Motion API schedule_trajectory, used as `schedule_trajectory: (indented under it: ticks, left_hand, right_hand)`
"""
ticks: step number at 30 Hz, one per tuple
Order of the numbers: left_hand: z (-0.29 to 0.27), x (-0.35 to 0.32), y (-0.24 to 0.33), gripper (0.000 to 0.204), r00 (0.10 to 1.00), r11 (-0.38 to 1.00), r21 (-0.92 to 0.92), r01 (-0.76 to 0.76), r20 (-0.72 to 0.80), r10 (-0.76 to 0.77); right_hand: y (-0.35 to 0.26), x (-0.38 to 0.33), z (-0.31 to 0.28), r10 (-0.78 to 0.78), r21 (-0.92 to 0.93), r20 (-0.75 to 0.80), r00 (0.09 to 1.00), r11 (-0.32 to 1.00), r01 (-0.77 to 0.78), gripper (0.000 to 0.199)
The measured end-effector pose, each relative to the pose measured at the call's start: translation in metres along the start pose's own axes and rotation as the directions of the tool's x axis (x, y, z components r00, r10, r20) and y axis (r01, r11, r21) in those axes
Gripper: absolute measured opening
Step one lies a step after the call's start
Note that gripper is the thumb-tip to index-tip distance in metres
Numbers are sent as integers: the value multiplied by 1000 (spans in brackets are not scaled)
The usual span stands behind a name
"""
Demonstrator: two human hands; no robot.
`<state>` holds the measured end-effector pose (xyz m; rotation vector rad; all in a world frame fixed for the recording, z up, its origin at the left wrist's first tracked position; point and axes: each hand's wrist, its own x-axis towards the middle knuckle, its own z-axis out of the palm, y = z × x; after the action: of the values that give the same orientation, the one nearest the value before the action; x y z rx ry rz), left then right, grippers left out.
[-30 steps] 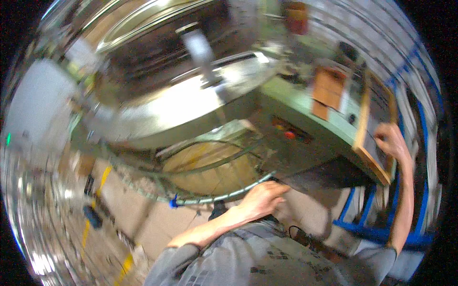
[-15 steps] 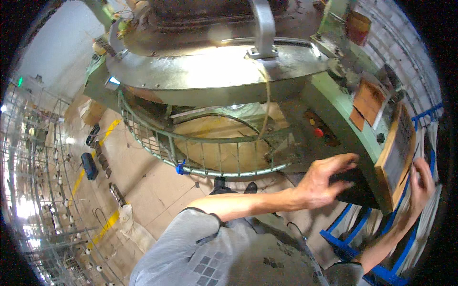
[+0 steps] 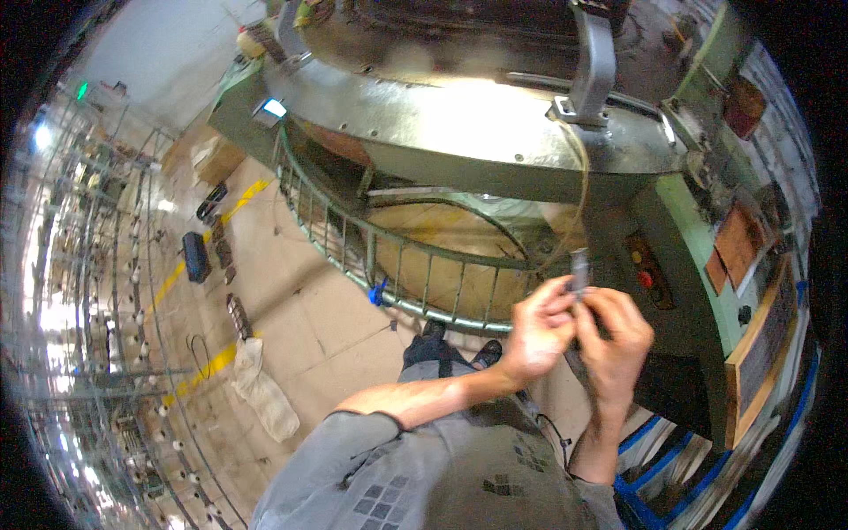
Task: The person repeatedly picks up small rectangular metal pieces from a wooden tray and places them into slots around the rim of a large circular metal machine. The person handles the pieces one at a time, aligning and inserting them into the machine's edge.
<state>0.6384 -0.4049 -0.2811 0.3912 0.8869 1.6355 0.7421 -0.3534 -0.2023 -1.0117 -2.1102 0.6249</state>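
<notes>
I hold a small, narrow grey piece (image 3: 579, 267) with a metallic sheen up in front of me, near the right end of the curved green guard rail (image 3: 442, 319). It stands roughly upright above my fingertips. The thumb and forefinger of my left hand (image 3: 539, 334) pinch its lower part from one side; those of my right hand (image 3: 611, 346) meet at the same end, nearly touching the left ones, and pinch it too. My other fingers curl in behind, partly hidden. I can't tell exactly what the piece is.

I judge the step in hand to be close fingertip work on this piece, both hands sharing it, with neither resting on the rail. Above the rail, a pale cord (image 3: 584, 181) hangs from the grey metal bracket (image 3: 594, 79) on the machine's polished ring (image 3: 424, 110) and curves down behind my hands. Whether it touches the piece I can't make out.

As I see it, the next move calls for one pinch staying firm while the other shifts, since something this slim could slip and drop beside the rail. My knuckles also need to keep clear of the red button (image 3: 646, 279), right of the rail.
</notes>
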Motion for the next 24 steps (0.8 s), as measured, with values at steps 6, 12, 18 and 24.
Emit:
schedule_trajectory:
  ticks: [6, 12, 18, 24]
  left_hand:
    - [-92, -16, 73, 50, 989, 969, 216, 122, -108, -100]
    - [-191, -14, 116, 42, 944, 955, 128, 268, -234, -234]
    - [-249, 13, 167, 44, 938, 892, 298, 338, -31, -345]
    - [-291, 37, 227, 48, 954, 913, 313, 263, 54, -293]
  right_hand:
    - [39, -10, 51, 244, 153, -99, 965, 962, -227, 21]
    - [154, -35, 45, 215, -347, -695, 686, 736, -582, 28]
    - [207, -35, 20, 151, -659, -557, 817, 518, -545, 52]
    - [225, -41, 3, 177, -738, -486, 856, 440, -511, 46]
